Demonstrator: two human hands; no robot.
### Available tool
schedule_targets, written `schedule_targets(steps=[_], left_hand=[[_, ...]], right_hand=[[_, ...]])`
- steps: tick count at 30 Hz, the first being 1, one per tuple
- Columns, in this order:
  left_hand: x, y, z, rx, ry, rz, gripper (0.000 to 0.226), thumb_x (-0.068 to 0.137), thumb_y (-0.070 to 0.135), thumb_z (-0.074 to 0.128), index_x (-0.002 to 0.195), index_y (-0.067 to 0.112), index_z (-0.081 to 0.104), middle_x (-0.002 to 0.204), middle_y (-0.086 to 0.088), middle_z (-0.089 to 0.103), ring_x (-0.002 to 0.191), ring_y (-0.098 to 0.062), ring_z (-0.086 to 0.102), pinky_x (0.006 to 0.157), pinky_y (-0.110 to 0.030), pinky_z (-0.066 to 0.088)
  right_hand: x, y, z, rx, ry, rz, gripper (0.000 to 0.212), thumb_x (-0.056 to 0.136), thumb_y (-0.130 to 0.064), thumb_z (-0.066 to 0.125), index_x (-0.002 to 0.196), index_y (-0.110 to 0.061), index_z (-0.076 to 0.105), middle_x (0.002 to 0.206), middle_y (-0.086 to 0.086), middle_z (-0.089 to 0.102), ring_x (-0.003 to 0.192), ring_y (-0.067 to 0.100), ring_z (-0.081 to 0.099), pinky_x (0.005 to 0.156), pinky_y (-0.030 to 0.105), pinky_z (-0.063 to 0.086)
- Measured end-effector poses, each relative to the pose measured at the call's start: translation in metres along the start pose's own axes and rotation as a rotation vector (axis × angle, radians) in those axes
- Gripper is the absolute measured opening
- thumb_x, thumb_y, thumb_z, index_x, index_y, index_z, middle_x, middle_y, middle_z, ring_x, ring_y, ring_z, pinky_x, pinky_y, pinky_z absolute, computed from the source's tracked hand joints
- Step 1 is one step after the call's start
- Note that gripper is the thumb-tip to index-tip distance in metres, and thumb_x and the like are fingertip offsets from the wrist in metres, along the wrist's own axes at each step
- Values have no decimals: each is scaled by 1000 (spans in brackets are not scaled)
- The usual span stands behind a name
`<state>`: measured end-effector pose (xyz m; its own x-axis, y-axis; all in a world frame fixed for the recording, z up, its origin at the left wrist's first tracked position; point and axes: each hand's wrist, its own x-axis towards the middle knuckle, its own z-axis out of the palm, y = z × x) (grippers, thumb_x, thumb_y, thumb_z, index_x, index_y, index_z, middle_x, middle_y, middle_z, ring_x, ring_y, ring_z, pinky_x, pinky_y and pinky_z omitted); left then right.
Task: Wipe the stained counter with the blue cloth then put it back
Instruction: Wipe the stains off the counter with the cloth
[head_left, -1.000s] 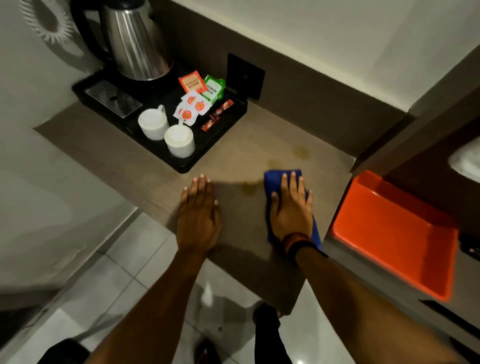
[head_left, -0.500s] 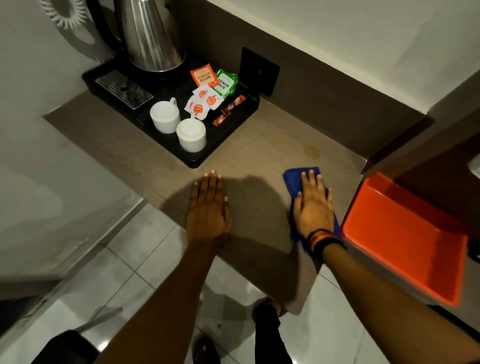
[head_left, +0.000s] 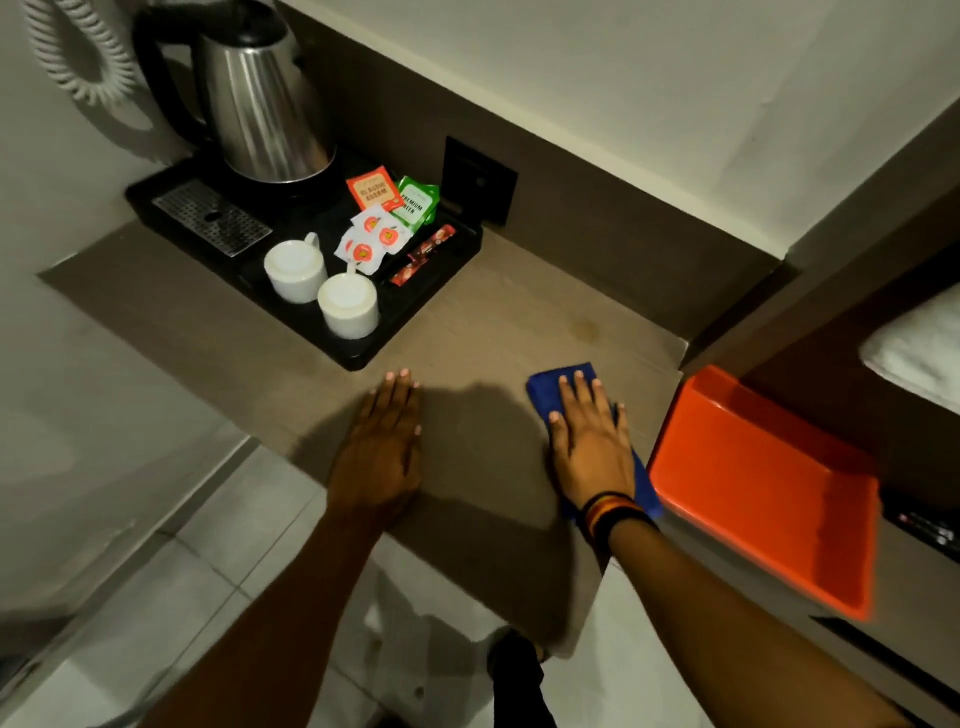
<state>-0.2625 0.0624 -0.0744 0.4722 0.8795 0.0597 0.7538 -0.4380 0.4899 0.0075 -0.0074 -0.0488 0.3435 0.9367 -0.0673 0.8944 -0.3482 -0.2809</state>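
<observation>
The blue cloth (head_left: 550, 387) lies flat on the brown counter (head_left: 493, 332), near its right end. My right hand (head_left: 589, 441) presses down on the cloth with fingers spread, covering most of it. My left hand (head_left: 382, 449) rests flat on the counter to the left, palm down, holding nothing. A faint yellowish stain (head_left: 586, 326) shows on the counter beyond the cloth, toward the back wall.
A black tray (head_left: 363, 353) at the back left carries a steel kettle (head_left: 260, 104), two white cups (head_left: 296, 270) and tea sachets (head_left: 371, 187). An orange tray (head_left: 753, 483) sits just right of the cloth. The counter's front edge drops to a tiled floor.
My right hand has slid the cloth to the right, away from the stains near the counter's middle, which no longer show there. My left hand has stayed planted.
</observation>
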Motion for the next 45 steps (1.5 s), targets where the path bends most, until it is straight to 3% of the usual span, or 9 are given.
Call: schedule_targets(steps=[4, 11, 16, 20, 27, 30, 35, 40, 45], left_hand=[[-1, 1, 1, -1, 12, -78, 63, 106, 42, 21, 163, 25, 0, 170, 8, -8, 151, 0, -21, 117, -17, -25], [-1, 0, -1, 17, -50, -57, 67, 104, 46, 16, 164, 21, 2, 170, 5, -6, 156, -5, -14, 120, -21, -22], [-2, 2, -4, 41, -27, -54, 66, 104, 46, 19, 164, 20, 11, 172, 2, 1, 158, -14, -10, 128, -40, -2], [0, 3, -5, 9, -3, -49, 64, 104, 44, 22, 163, 19, 19, 171, 0, 11, 159, -15, 0, 128, -41, 4], [-2, 3, -6, 20, -18, -31, 64, 105, 44, 20, 163, 19, 15, 171, 0, 6, 157, -7, -12, 129, -43, 7], [-2, 2, -5, 33, -28, -47, 63, 104, 44, 21, 163, 22, 11, 171, 1, 4, 157, -9, -10, 128, -38, 1], [3, 2, -3, 41, -17, -67, 63, 104, 42, 23, 162, 24, 12, 169, 6, 2, 157, -11, -6, 127, -35, -3], [1, 1, -4, 36, -5, -68, 65, 101, 49, 12, 163, 27, 6, 170, 8, -3, 155, -5, -14, 124, -27, -14], [-7, 2, -12, -86, 62, -94, 64, 100, 41, 27, 160, 22, 21, 167, 4, 14, 156, -11, 6, 122, -17, -16]], right_hand=[[70, -7, -1, 4, 53, 125, 58, 106, -42, 22, 160, -24, 16, 170, -1, 14, 156, 20, 6, 126, 52, 7], [-1, -39, 5, 105, -34, -277, 51, 107, -37, 33, 158, -30, 26, 166, -7, 23, 156, 13, 7, 127, 49, 7], [31, 36, -7, 125, 128, 122, 50, 106, -33, 34, 156, -25, 32, 166, -1, 27, 155, 19, 16, 126, 50, 10], [118, 26, -12, 110, 178, 280, 54, 105, -32, 32, 156, -17, 31, 165, 7, 29, 154, 27, 19, 125, 53, 15], [30, -48, 4, 162, -9, -193, 53, 105, -35, 41, 156, -36, 26, 165, -4, 27, 154, 15, 15, 127, 46, 11], [20, -1, -6, 173, 72, -47, 50, 106, -34, 37, 156, -34, 28, 166, -5, 25, 154, 14, 15, 127, 47, 11], [127, 14, -4, 58, 173, 200, 53, 105, -34, 31, 155, -18, 34, 164, 5, 32, 153, 26, 22, 124, 52, 18], [153, -65, 13, 91, 82, -19, 54, 106, -36, 30, 158, -23, 26, 168, 1, 22, 155, 23, 14, 126, 49, 9], [33, -81, 19, 144, -83, -345, 50, 107, -34, 33, 157, -32, 29, 166, -5, 26, 155, 16, 12, 127, 50, 9]])
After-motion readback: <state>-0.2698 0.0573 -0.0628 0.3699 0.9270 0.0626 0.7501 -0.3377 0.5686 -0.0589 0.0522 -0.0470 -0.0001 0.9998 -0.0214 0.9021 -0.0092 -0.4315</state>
